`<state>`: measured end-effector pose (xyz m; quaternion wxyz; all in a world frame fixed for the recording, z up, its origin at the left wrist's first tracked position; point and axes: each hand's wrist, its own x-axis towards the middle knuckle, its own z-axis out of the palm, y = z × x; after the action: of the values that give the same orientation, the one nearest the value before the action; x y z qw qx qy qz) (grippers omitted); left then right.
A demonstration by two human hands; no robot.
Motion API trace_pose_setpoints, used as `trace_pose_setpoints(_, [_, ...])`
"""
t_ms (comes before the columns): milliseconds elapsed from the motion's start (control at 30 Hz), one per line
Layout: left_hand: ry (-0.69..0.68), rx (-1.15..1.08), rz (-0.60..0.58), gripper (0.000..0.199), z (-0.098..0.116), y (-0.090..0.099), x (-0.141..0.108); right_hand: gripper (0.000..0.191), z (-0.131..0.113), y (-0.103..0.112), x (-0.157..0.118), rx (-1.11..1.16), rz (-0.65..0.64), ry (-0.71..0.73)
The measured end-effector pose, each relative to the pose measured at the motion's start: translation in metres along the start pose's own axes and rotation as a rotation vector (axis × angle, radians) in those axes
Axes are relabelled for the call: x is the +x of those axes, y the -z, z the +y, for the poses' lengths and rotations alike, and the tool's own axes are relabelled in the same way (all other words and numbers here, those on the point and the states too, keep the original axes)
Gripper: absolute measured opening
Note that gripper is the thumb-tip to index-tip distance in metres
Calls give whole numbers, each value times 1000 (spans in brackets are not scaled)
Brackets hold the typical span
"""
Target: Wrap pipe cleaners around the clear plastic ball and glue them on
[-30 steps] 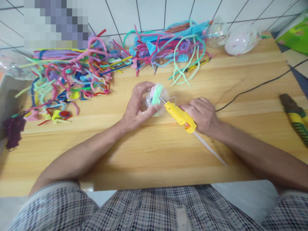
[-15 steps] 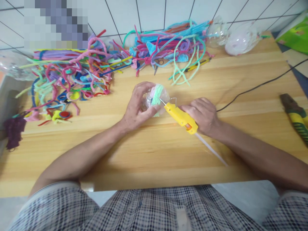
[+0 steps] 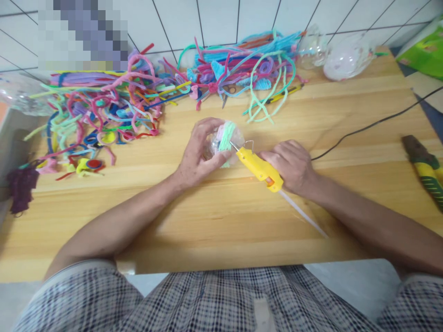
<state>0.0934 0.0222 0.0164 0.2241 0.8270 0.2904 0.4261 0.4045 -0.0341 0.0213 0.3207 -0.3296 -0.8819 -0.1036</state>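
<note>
Yellow hot-glue gun (image 3: pixel 258 168), gripped in the closed right hand (image 3: pixel 292 167), points its nozzle at 10 o'clock onto a clear plastic ball (image 3: pixel 225 142) at table centre, which the left hand (image 3: pixel 200 152) cups with fingers wrapped around it. Against the earlier views nothing has shifted beyond a slight wobble of the gun; the nozzle stays on the same spot. The ball contains mint-green and pink pipe-cleaner pieces. Loose pipe cleaners (image 3: pixel 104 106) lie at 10 o'clock, two more clear balls (image 3: pixel 348 57) at 1 o'clock, pliers (image 3: pixel 424 168) at 3 o'clock on the wooden table (image 3: pixel 207 221).
</note>
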Motion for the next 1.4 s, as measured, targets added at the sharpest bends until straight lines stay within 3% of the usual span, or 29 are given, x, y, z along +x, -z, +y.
trace_pose_setpoints(67, [-7, -5, 3, 61, 0, 0, 0, 56, 0, 1, 2, 2, 9, 31])
trace_pose_setpoints(200, [7, -2, 3, 62, 1, 0, 0, 43, -1, 1, 4, 20, 80, 41])
trace_pose_setpoints(367, [9, 12, -2, 61, 1, 0, 0, 49, -1, 1, 5, 39, 69, 61])
trace_pose_setpoints(500, [23, 33, -16, 63, 2, 1, 0, 39, 0, 2, 4, 29, 59, 53])
trace_pose_setpoints(667, [36, 45, -26, 61, 2, 1, 0, 48, 1, -1, 0, 59, 16, 31])
trace_pose_setpoints(767, [34, 21, -13, 61, 3, 1, 0, 53, 0, -2, -4, 154, 16, -169])
trace_pose_setpoints(867, [52, -3, -12, 61, 3, 1, -1, 53, 5, 8, -1, 228, 29, -581])
trace_pose_setpoints(967, [80, -4, -2, 59, 2, -1, -3, 46, 25, 28, 10, 244, 158, -885])
trace_pose_setpoints(1067, [74, -19, 18, 57, 1, -3, -4, 30, 64, 54, 19, 242, 146, -961])
trace_pose_setpoints(1167, [53, -25, 40, 53, 3, -5, -3, 28, 106, 74, 15, 298, 129, -1070])
trace_pose_setpoints(1267, [31, -10, 51, 51, 3, -6, -1, 23, 135, 80, 1, 287, 147, -1220])
trace_pose_setpoints(1400, [-10, -11, 69, 52, 1, -9, -1, 26, 155, 76, -20, 143, 89, -1360])
